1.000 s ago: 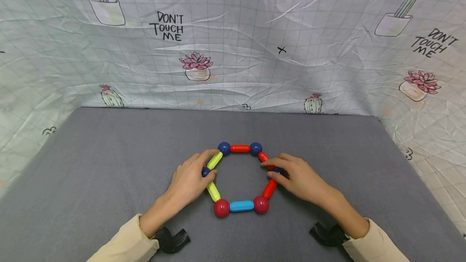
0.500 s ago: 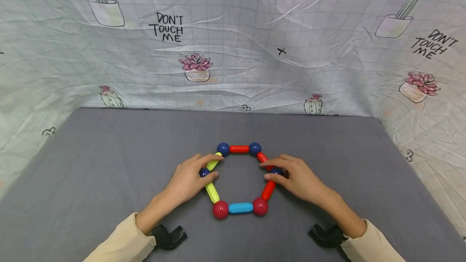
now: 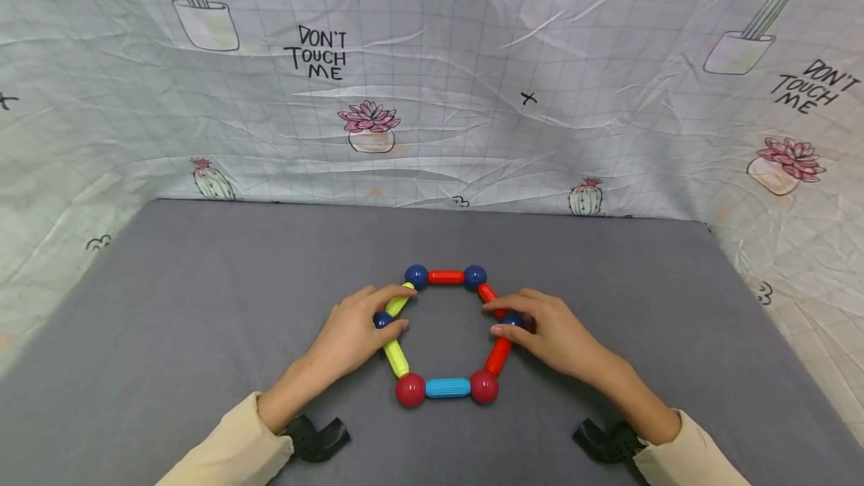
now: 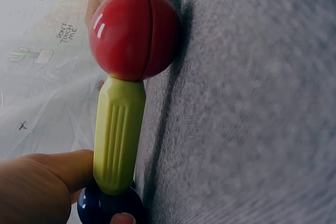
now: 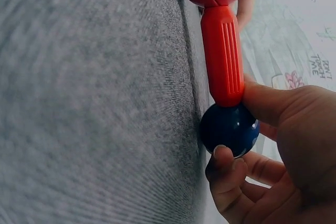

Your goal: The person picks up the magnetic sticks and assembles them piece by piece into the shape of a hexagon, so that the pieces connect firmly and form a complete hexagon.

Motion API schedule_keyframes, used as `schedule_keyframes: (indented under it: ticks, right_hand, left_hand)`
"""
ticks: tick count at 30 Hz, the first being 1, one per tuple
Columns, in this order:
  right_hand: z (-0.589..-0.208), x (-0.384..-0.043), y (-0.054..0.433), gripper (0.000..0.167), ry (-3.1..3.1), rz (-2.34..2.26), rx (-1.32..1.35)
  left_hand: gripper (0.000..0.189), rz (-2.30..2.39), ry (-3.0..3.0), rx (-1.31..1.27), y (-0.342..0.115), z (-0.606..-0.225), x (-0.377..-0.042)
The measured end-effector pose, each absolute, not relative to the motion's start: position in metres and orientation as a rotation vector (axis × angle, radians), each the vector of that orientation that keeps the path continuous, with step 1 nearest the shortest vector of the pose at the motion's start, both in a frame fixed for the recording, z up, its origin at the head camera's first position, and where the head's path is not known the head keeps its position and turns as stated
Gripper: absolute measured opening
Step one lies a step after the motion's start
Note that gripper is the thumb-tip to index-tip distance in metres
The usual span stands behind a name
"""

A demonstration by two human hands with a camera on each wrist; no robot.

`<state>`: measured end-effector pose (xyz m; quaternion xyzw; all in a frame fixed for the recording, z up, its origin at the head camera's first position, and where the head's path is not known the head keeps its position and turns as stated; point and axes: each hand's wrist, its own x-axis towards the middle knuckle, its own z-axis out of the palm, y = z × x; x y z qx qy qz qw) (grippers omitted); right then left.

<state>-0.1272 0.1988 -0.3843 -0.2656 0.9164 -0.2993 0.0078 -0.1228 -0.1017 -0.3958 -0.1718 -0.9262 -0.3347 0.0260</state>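
A closed six-sided ring of magnetic rods and balls lies flat on the grey table. My left hand [image 3: 347, 328] holds the ring's left blue ball [image 3: 382, 319], between an upper yellow rod [image 3: 397, 305] and a lower yellow rod [image 4: 118, 135]. Opposite, my right hand [image 3: 556, 328] grips the right blue ball [image 5: 229, 129], where two red rods meet; the lower red rod [image 5: 222, 56] shows clearly in the right wrist view. Two red balls, left [image 3: 410, 390] and right [image 3: 484, 386], flank a light-blue rod [image 3: 448, 388] on the near side. Fingers partly cover both held balls.
Along the far side, a red rod [image 3: 445, 277] joins two more blue balls, one left [image 3: 416, 277] and one right [image 3: 475, 276]. A patterned cloth [image 3: 432, 133] hangs behind the grey table [image 3: 256, 268]. Black curved wrist mounts stick out below both sleeves.
The left index finger has shifted slightly inward over the upper yellow rod, and the right thumb a little left. The near side of the ring sits marginally closer; otherwise both hands keep their places.
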Motion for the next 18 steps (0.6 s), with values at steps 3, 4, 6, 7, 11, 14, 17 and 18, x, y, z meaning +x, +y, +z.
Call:
schedule_keyframes:
  ticks: [3, 4, 6, 7, 11, 14, 17, 18]
  right_hand:
    - [-0.3842, -0.1271, 0.1989, 0.033, 2.866, -0.941, -0.832]
    - [-0.3841, -0.1272, 0.1989, 0.033, 2.867, -0.94, -0.833]
    - [-0.3839, -0.1274, 0.1989, 0.033, 2.869, -0.939, -0.838]
    - [-0.3839, -0.1274, 0.1989, 0.033, 2.869, -0.939, -0.842]
    - [-0.3836, -0.1268, 0.1991, 0.033, 2.869, -0.938, -0.853]
    - [-0.3837, -0.1256, 0.1997, 0.034, 2.867, -0.932, -0.851]
    - [-0.3838, -0.1251, 0.1997, 0.034, 2.871, -0.921, -0.848]
    - [-0.3837, -0.1253, 0.1993, 0.035, 2.874, -0.919, -0.847]
  left_hand:
    - [0.041, -1.027, -2.858, -0.532, -0.101, -0.3952, -0.1228]
    - [0.041, -1.025, -2.854, -0.532, -0.1009, -0.395, -0.1225]
    - [0.041, -1.023, -2.847, -0.529, -0.1009, -0.3948, -0.122]
    - [0.041, -1.024, -2.842, -0.529, -0.1008, -0.3948, -0.1218]
    - [0.04, -1.039, -2.829, -0.527, -0.1002, -0.3953, -0.1215]
    - [0.041, -1.059, -2.837, -0.533, -0.0998, -0.396, -0.1214]
    - [0.042, -1.074, -2.842, -0.54, -0.0998, -0.3957, -0.1218]
    - [0.042, -1.071, -2.842, -0.539, -0.0999, -0.3953, -0.1222]
